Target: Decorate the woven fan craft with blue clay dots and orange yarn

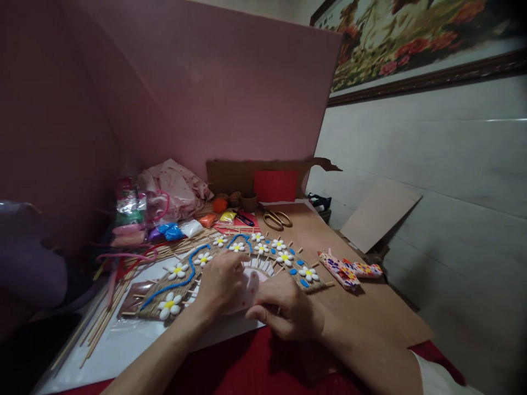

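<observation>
- The left hand [220,282] lay on the near middle of a fan-shaped craft [230,269]. Its fingers were curled down onto the pale pink middle part [251,285] of the craft, pressing or gripping it. I could not tell which.
- The right hand [286,312] sat just beside the left hand, on its right and a bit nearer. Its fingers were bent and touched the near edge of the pink part. I could not tell if they held anything.
- The craft lay flat on the table, in the middle, just past both hands. It was brown and rope-like, with white flowers [284,257] that had yellow middles, small blue dots and a wavy blue line [181,280]. Thin stick ends poked out around its edge.
- It rested partly on a white sheet [123,345] on the left and partly on a brown board [370,307] on the right.
- Two small spotted pieces [349,271] lay on the brown board, to the right of the craft and apart from it.
- Gold scissors [276,219] lay farther back, past the craft.
- Small bags of coloured clay [173,230] and a pink bundle [177,186] sat at the far left.
- Long thin sticks [99,323] lay on the left side, near the white sheet.
- A pink wall [206,82] stood behind it all.
</observation>
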### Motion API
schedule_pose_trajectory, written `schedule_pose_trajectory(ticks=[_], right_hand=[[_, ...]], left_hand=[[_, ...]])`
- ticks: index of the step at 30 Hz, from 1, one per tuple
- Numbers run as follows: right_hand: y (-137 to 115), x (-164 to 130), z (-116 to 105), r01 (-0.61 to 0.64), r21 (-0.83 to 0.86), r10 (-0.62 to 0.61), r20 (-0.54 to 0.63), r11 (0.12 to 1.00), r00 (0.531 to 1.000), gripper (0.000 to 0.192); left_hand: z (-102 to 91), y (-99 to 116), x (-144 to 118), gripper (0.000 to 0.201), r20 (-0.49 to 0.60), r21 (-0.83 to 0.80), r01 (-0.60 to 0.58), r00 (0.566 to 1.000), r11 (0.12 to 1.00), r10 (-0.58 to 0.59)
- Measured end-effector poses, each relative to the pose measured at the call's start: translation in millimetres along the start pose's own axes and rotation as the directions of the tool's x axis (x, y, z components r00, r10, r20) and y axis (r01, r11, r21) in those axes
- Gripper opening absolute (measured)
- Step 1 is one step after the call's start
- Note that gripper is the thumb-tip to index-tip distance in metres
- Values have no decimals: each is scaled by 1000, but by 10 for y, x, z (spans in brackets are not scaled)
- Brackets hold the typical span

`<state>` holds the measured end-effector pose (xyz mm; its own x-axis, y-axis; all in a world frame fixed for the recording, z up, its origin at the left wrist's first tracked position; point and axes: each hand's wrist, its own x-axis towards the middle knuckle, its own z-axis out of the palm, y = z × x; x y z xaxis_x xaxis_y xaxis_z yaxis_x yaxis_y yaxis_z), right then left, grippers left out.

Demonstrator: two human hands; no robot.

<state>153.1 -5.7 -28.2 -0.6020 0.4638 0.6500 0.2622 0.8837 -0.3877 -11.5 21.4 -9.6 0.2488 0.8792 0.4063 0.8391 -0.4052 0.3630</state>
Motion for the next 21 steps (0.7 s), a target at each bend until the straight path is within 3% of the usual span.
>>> schedule_pose_trajectory(ticks=[3, 6, 11, 14, 21], right_hand=[[-25, 15, -15, -29, 12, 29, -32, 1000, 999, 26], [-39, 30, -48, -118, 26, 120, -148, 993, 982, 26], [11, 46, -91, -314, 78, 320, -374, 946, 871, 30], [37, 55, -91, -353, 50, 343, -399, 934, 850, 29], [32, 63, -83, -342, 8, 317, -390, 940, 864, 29]], left_hand=[[-12, -6, 13, 15, -12, 15, -64, 998, 998, 65], [-4, -51, 39, 21, 14, 9, -101, 995, 995, 101], [40, -120, 49, 18, 65, 4, -136, 989, 991, 135], [27, -70, 39, 18, 149, 17, -166, 976, 986, 162], [-68, 77, 12, 41, 296, 91, -189, 943, 978, 155]])
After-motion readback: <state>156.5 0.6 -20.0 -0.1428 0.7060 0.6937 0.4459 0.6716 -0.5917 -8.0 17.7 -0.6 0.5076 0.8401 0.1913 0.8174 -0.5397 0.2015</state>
